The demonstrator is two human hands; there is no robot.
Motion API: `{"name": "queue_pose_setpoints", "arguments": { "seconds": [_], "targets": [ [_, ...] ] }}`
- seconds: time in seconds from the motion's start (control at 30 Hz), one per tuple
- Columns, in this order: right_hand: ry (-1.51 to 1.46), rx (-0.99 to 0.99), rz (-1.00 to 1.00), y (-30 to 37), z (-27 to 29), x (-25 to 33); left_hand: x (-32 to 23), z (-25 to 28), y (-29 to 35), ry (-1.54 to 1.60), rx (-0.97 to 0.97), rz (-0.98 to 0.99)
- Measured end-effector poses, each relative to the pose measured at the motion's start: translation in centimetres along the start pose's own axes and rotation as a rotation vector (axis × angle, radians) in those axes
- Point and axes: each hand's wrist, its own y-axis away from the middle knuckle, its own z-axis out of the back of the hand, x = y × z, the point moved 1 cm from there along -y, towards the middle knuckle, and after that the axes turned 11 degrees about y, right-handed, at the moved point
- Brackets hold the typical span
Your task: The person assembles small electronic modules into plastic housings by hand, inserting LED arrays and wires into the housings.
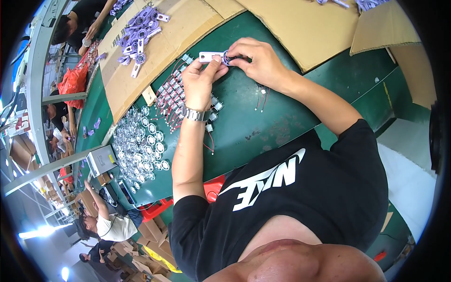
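Note:
A light purple plastic housing, flat and long with a round ring at its right end, is held between both hands above the green table. My left hand is closed on the handle part, its thumb lying along the near side. At the ring end, my right hand is closed, with thumb and fingers pinching the rim; its fingers hide part of the ring. Small silver motors with red wires lie in rows beside my left wrist. A few loose wires with white plugs rest below my right hand.
Purple housings are heaped on a cardboard sheet at the far left. Clear round parts with white centres cover the table's left. Another cardboard sheet and an open carton stand far right. Other people work at left.

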Motion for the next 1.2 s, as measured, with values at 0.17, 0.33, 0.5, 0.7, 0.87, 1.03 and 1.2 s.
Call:
{"name": "queue_pose_setpoints", "arguments": {
  "seconds": [0.17, 0.33, 0.5, 0.7, 0.87, 1.03, 1.2],
  "targets": [
    [-0.339, 0.114, -0.135, -0.8, 0.2, -1.5, -0.8, -0.1, 0.3, 0.011, 0.049, 0.007],
    [-0.735, 0.520, -0.512, -0.8, 0.8, -1.2, -1.0, 0.0, 0.4, -0.038, 0.105, -0.019],
    [-0.774, 0.504, -0.575, -0.6, 0.6, -1.6, -0.7, 0.0, 0.4, -0.090, 0.116, 0.015],
    [-0.659, 0.462, -0.651, -0.4, -0.2, -1.3, -0.3, -0.9, 1.1, -0.080, 0.099, 0.002],
    [-0.396, 0.327, -0.428, -0.4, -0.5, -0.8, -0.4, -0.6, 0.3, 0.020, 0.059, 0.010],
    [-0.163, 0.279, -0.210, -0.7, 0.9, 0.1, -0.5, -1.0, 0.8, 0.025, 0.067, -0.031],
    [-0.321, 0.312, -0.265, -0.5, 0.4, -0.4, -0.5, -1.1, 0.8, -0.004, 0.050, -0.086]
  ]
}}
